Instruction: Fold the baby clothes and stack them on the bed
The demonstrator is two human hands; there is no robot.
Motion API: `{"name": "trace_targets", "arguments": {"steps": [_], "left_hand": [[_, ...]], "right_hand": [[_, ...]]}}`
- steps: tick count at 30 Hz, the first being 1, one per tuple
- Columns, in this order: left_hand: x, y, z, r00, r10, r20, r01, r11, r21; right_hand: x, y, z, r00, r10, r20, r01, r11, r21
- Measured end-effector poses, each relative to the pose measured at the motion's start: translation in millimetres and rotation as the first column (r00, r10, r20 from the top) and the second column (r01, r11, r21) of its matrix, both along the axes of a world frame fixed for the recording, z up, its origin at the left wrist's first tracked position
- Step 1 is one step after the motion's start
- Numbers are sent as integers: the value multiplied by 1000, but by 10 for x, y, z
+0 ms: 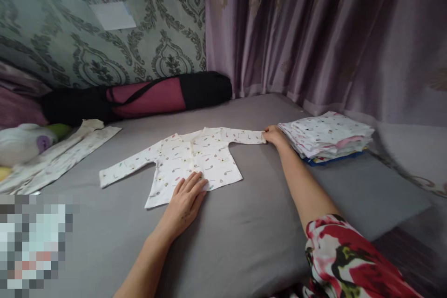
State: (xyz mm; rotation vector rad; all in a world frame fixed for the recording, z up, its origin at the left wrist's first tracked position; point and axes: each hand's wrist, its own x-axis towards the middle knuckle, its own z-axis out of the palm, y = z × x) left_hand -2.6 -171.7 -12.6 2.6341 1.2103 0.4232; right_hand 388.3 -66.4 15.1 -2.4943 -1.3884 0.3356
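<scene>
A small white long-sleeved baby shirt [213, 158] with a scattered print lies spread out on the grey sheet [244, 233], both sleeves stretched sideways. My left hand [188, 198] rests flat on the lower middle of the shirt, fingers extended. At the cuff of the right-hand sleeve, my right hand [274, 135] pinches the cloth between closed fingers. Just beyond that hand stands a stack of folded clothes [328, 132], white printed pieces with some pink and blue lower down.
Along the patterned wall lies a long black and maroon bag [150, 98]. Printed baby trousers [70, 158] and a white plush toy [24, 142] are at the left. Purple curtains [265, 28] hang behind the stack. A pixelated patch hides the lower left corner.
</scene>
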Motion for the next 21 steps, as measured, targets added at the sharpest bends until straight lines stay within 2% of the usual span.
{"name": "trace_targets", "arguments": {"steps": [7,10,14,17,19,21], "left_hand": [[15,-15,41,1000,11,-12,-11,999,-30],[22,-26,45,1000,15,-11,-16,998,-53],[43,-26,103,1000,22,2,-22,998,-60],[79,47,255,1000,25,1,-25,997,-66],[119,162,390,1000,5,-11,-6,996,-93],[180,334,505,1000,-12,-11,10,993,-122]], "right_hand": [[-17,155,9,997,-73,-19,70,989,-131],[-23,205,9,996,-75,-43,71,992,-104],[-109,278,59,994,-67,-85,67,998,2],[-231,351,146,990,-35,-137,52,991,127],[-316,402,205,981,-33,-192,82,964,252],[-390,446,248,963,-27,-267,134,912,388]]}}
